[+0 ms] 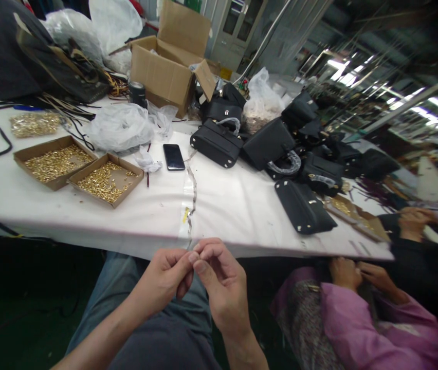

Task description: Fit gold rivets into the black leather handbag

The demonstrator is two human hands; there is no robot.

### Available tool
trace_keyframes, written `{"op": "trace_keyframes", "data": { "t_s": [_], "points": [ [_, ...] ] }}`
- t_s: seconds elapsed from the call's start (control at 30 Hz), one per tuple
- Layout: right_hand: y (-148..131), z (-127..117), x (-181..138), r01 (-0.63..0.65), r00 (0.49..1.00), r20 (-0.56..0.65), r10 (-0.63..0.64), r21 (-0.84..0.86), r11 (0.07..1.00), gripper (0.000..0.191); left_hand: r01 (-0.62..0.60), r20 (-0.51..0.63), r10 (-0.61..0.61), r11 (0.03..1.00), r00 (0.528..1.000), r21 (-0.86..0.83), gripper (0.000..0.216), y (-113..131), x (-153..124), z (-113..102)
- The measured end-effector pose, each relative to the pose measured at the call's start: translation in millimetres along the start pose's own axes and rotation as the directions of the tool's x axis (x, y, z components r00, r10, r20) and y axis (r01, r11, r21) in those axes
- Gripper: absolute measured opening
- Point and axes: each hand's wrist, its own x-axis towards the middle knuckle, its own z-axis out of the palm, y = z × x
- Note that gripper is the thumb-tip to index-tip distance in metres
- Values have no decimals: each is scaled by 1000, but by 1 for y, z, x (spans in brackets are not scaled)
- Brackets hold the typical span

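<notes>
My left hand [167,275] and my right hand [221,280] meet fingertip to fingertip above my lap, just below the front edge of the white table [238,205]. Both are closed in a pinch; whatever is between the fingers is too small to make out. On the table ahead of them, two shallow cardboard trays [55,162] [105,180] hold several small gold metal pieces. A black phone [174,156] lies behind the trays.
Several black handbags [219,141] [304,205] cover the table's right half. An open cardboard box [165,72], plastic bags [121,126] and black straps sit at the back left. A person in a pink sleeve [361,313] works at my right, hands [344,271] near the table edge.
</notes>
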Motion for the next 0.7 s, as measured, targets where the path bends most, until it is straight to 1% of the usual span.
{"op": "trace_keyframes", "data": {
  "t_s": [0.13, 0.3, 0.43, 0.6, 0.7],
  "points": [
    [3, 1, -1, -14, 999, -30, 14, 3, 1000, 13, 47, 51, -41, 990, 998, -136, 67, -1, 1, 5],
    [3, 0, -2, -12, 999, -40, 12, 4, 1000, 14, 122, 133, -80, 930, 988, -346, 66, -6, 0, 11],
    [4, 0, -2, -6, 999, -43, 6, 12, 1000, 13, 170, 169, -107, 890, 980, -424, 66, -10, -1, 13],
    [6, -1, -2, -9, 999, -47, 10, 18, 1000, 14, 193, 200, -107, 853, 974, -485, 67, -10, -1, 15],
    [4, -1, -2, 13, 999, -33, -12, 14, 1000, 13, 213, 225, -106, 822, 969, -528, 65, -10, -2, 17]
  ]
}}
